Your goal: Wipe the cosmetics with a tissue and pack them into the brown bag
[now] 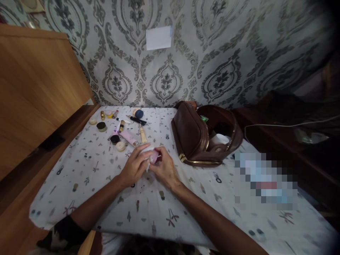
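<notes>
My left hand (134,167) presses a crumpled white tissue (145,150) against a small pink container (154,156). The container sits in the curled fingers of my right hand (165,170), which cover much of it, so its exact kind is hidden. Just beyond my hands lie a pink squeeze tube (129,138) and a cream-coloured tube (142,133). Left of them are a round cream jar (120,146), a black-lidded jar (115,139) and a black and gold lipstick-like tube (122,125).
An unzipped brown leather bag (190,132) stands to the right. Farther back lie a blue-capped jar (138,113), a black pen-like stick (137,120) and a dark green-lidded jar (101,126). A wooden cabinet (39,92) borders the left; a patterned cloth (106,205) covers the table.
</notes>
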### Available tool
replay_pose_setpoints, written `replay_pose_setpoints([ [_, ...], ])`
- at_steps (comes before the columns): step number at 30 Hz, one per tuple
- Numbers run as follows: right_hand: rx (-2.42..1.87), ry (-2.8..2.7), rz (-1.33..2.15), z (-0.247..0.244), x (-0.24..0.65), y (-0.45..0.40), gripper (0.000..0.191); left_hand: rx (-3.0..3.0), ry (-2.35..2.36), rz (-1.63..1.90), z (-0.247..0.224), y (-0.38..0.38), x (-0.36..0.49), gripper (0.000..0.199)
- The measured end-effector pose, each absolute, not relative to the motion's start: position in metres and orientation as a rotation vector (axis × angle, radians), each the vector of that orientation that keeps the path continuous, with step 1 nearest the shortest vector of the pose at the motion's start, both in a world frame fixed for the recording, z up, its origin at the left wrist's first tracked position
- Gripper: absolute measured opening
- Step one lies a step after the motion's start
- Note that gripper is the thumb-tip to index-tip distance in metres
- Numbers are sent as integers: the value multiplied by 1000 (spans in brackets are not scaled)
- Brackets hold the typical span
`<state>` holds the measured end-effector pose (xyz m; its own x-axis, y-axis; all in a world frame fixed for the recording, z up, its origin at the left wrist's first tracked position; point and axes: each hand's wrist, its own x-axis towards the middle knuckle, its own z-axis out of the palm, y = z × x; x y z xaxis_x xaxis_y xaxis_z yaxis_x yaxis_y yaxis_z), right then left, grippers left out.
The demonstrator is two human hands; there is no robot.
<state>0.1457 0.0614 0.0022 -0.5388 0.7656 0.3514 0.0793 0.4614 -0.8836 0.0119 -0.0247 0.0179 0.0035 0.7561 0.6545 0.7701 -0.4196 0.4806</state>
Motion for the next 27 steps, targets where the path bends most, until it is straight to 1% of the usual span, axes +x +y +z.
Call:
replay_pose_setpoints([
  [3,-667,-2015,1014,1,146,59,25,-2295,-1548,-1205,19,-24,9,29],
  [5,-654,-2046,963,0,146,57,20,-2296,-1604,-1177,20,-24,8,29],
  [7,-636,-2057,932,0,146,56,19,-2291,-1706,-1214,22,-24,8,29],
  [9,-606,-2061,921,-1,146,56,22,-2291,-1804,-1296,24,-25,8,29],
  [12,-550,-2046,915,-5,146,58,34,-2251,-1950,-1479,29,-25,8,31],
  [15,-515,-2028,880,-9,146,59,45,-2133,-2233,-1690,32,-24,6,42],
  [17,-504,-2022,850,-10,147,60,47,-2036,-2425,-1820,32,-24,5,52],
  [20,-479,-2016,813,-9,148,62,45,-2018,-2551,-1981,27,-23,3,62],
  [23,-441,-2025,797,-8,148,63,43,-2080,-2594,-2084,23,-23,0,62],
  [27,-399,-2022,836,-9,147,63,45,-2040,-2628,-2148,26,-22,-4,60],
])
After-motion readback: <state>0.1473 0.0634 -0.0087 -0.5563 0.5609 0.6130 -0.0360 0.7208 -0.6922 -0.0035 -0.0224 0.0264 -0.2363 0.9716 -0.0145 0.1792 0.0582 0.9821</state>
